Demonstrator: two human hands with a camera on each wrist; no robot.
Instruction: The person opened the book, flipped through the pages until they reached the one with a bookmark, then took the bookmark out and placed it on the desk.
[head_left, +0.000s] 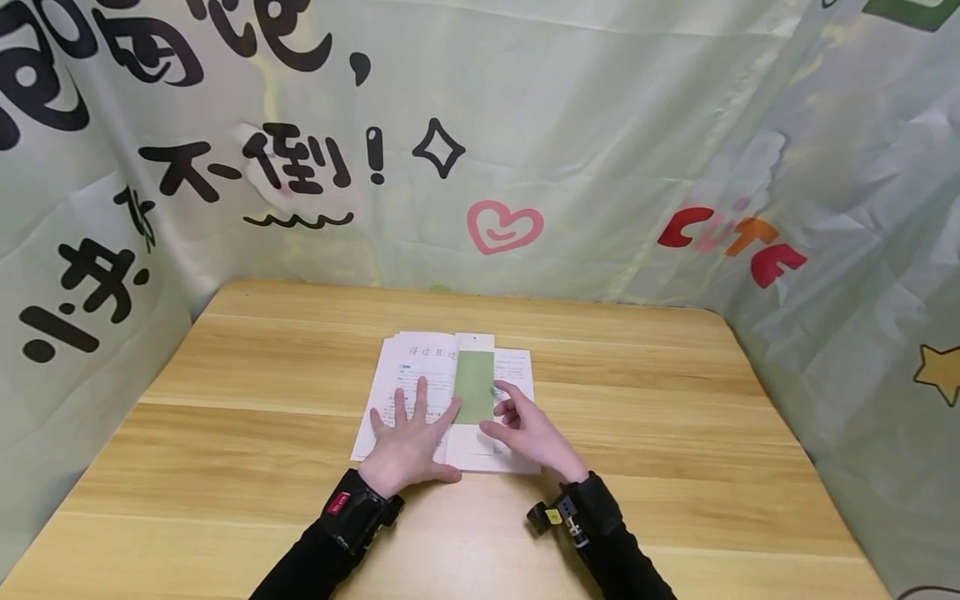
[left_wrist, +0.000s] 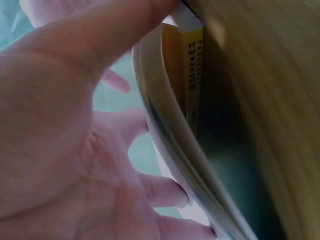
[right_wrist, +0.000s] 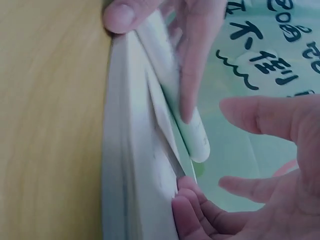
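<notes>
An open book (head_left: 416, 362) with printed pages lies on the table, a strip with a green middle (head_left: 475, 387) and white top standing along its right-hand page. My left hand (head_left: 408, 442) rests spread on the left page, its forefinger reaching the strip's left edge and its thumb at the book's lower edge. My right hand (head_left: 528, 429) is at the strip's right side, thumb and forefinger apart. In the right wrist view, its curled fingertips (right_wrist: 187, 205) are right at the edge of a raised leaf. The left wrist view shows bowed pages (left_wrist: 172, 110).
The wooden table (head_left: 637, 400) extends around the book on all sides. Pale green cloth (head_left: 600, 167) with printed characters, a heart and the word CUTE hangs behind and at both sides. Each wrist carries a dark strapped device (head_left: 356, 512).
</notes>
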